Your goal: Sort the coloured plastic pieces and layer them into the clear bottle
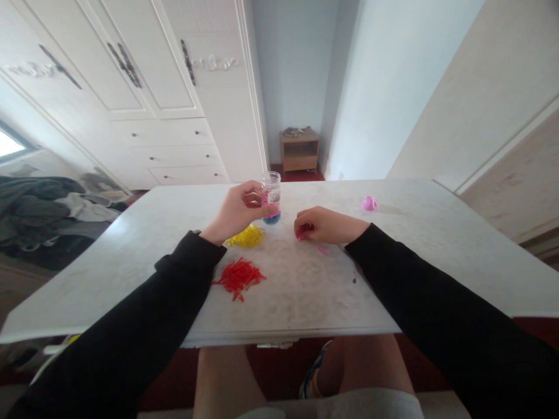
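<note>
My left hand (244, 203) is closed around a clear jar (271, 181) with no lid on it, held upright over the table. Dark blue bits (272, 220) lie at the jar's bottom, with pink bits (273, 205) above them. My right hand (318, 224) is low over the table, right of the jar, its fingertips pinched on a small pink band (299, 237), mostly hidden. Another pink band (323, 250) lies just below that hand. Under my left wrist is a pile of yellow bands (247, 237); a pile of red bands (239, 277) lies nearer me.
A round pink object (369, 203), perhaps a lid, sits at the table's far right. A small dark speck (354, 280) lies by my right sleeve. Beyond the white table (288, 302) stand a white wardrobe (174, 139) and a small wooden cabinet (299, 150).
</note>
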Motion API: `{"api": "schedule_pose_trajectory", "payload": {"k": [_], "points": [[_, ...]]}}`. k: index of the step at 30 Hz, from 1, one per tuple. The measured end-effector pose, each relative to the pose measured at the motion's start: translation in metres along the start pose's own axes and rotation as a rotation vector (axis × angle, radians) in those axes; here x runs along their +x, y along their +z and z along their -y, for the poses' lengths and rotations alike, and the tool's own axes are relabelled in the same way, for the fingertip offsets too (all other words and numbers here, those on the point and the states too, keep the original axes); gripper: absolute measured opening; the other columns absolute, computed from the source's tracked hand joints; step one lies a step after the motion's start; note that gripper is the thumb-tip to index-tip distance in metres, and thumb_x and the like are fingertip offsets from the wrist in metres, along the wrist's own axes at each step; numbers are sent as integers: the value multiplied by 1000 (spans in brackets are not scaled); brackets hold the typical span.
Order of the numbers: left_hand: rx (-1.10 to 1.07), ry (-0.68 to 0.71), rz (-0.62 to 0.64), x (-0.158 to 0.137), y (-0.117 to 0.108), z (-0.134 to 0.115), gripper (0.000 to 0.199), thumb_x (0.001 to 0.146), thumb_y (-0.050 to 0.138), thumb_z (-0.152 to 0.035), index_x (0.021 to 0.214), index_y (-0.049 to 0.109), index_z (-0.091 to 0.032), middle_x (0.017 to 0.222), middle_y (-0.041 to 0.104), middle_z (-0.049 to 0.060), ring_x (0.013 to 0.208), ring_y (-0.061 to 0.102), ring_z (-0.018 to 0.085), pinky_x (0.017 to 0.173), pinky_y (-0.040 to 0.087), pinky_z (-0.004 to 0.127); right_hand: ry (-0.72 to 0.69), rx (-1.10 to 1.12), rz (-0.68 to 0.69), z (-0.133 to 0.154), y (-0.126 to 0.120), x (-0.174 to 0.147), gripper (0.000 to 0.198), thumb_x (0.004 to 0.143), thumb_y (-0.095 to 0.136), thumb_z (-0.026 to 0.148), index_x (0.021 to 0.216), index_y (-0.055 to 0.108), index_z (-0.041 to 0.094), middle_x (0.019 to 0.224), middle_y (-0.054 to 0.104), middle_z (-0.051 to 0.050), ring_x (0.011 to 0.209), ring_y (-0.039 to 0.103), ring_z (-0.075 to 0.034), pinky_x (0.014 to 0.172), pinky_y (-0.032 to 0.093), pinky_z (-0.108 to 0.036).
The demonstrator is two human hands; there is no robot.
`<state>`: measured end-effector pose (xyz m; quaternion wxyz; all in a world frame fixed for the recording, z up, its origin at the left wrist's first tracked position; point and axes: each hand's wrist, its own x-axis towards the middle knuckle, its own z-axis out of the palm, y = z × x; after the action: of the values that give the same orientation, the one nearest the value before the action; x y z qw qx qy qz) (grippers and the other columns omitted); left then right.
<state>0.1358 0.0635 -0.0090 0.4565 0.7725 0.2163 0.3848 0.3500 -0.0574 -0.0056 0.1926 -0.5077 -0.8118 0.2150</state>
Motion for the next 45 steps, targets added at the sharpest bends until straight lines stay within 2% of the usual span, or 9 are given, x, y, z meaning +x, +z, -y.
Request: {"api": "schedule_pose_trajectory", "payload": {"k": [5,10,15,18,22,28,34,41,45], "points": [[-29,-9,-5,0,1,-1,48,61,95,-40,79,55,-20,82,68,0,75,67,16,67,60,32,16,-28,2,1,-13,-7,20,75,66,-1,74,72,18,88,70,-3,71,59,-14,70,47,-28],[-14,-12,2,-1,1,-1,46,62,94,-38,79,56,-20,84,69,1,76,68,17,67,61,33,178,92,164,5,-31,-23,13,76,72,9,72,74,21,70,71,0,64,61,-17,60,45,-29],[-1,0,10,-1,0,3,46,63,95,-39,81,57,-19,86,70,3,79,69,18,69,61,34,265,71,226,4,-31,-29,4,76,76,17,77,74,21,72,74,-1,65,64,-17,59,45,-29],[-14,-3,16,-1,0,2,48,61,96,-40,81,57,-19,87,71,3,78,70,18,70,62,35,298,26,198,4,-31,-31,16,69,82,18,83,75,22,77,75,0,68,64,-18,60,45,-30],[-21,-8,25,-1,1,-1,50,60,96,-42,79,56,-19,86,71,2,76,70,17,65,61,32,323,-20,281,9,-31,-31,30,64,87,25,91,74,21,82,74,-1,72,64,-18,61,44,-29],[-12,12,20,0,2,-1,48,59,96,-40,77,56,-19,84,70,2,73,70,16,63,61,29,335,-89,345,16,-28,-27,2,78,72,19,79,71,18,77,70,-2,70,60,-17,65,42,-29],[53,68,-20,0,-1,1,40,60,94,-37,82,66,-18,84,72,3,76,69,17,68,60,31,206,-140,118,15,-31,-28,6,82,66,12,79,67,17,82,71,-4,71,58,-16,67,41,-29],[234,172,15,-1,-6,3,37,64,92,-34,95,79,-18,98,76,7,86,70,19,79,58,33,-10,-61,-544,19,-35,-20,6,88,63,16,83,63,18,78,67,-2,70,58,-15,68,45,-29],[299,184,77,-3,-5,-2,35,67,91,-31,97,81,-17,97,76,8,85,70,19,78,57,33,-69,-58,-638,22,-29,-16,7,85,67,14,79,67,18,79,68,-2,72,62,-16,70,49,-30]]}}
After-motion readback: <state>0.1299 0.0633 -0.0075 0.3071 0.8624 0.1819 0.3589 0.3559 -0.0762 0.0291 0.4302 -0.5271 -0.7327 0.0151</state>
